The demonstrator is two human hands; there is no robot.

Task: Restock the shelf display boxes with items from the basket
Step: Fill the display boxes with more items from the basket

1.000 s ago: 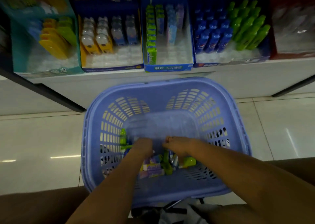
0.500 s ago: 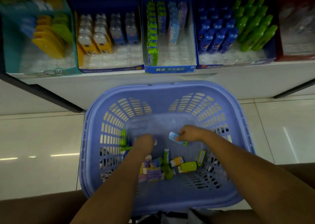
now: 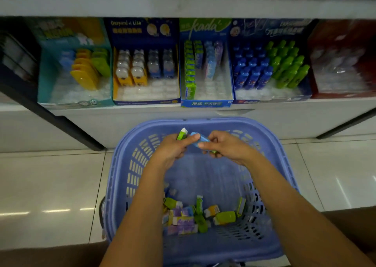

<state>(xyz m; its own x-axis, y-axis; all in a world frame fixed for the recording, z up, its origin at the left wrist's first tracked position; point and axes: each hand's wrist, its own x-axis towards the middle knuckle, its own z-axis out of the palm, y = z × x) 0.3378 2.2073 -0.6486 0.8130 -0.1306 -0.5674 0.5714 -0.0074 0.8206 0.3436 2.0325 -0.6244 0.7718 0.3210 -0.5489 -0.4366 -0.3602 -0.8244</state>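
A purple plastic basket (image 3: 122,165) stands on the floor below the shelf, with several small green, purple and yellow packs (image 3: 189,216) heaped at its near end. Above the basket's far rim, my left hand (image 3: 173,148) grips a green-and-white pack (image 3: 181,134). My right hand (image 3: 225,146) pinches a blue pack (image 3: 198,139), and my left thumb touches that pack too. Straight ahead on the shelf sits the middle display box (image 3: 206,103), with a full green row at its left and shorter blue and purple rows.
Other display boxes line the shelf: teal with yellow and green cases (image 3: 75,102), blue-and-yellow with bottle-shaped items (image 3: 142,101), blue and green bottles (image 3: 270,99), and a red box (image 3: 341,95). A dark shelf post (image 3: 61,122) slants at left. Glossy tile floor (image 3: 50,185) surrounds the basket.
Both hands rose from the bottom of the basket to its far rim, carrying out a green pack and a blue pack. The view tilted up toward the shelf.
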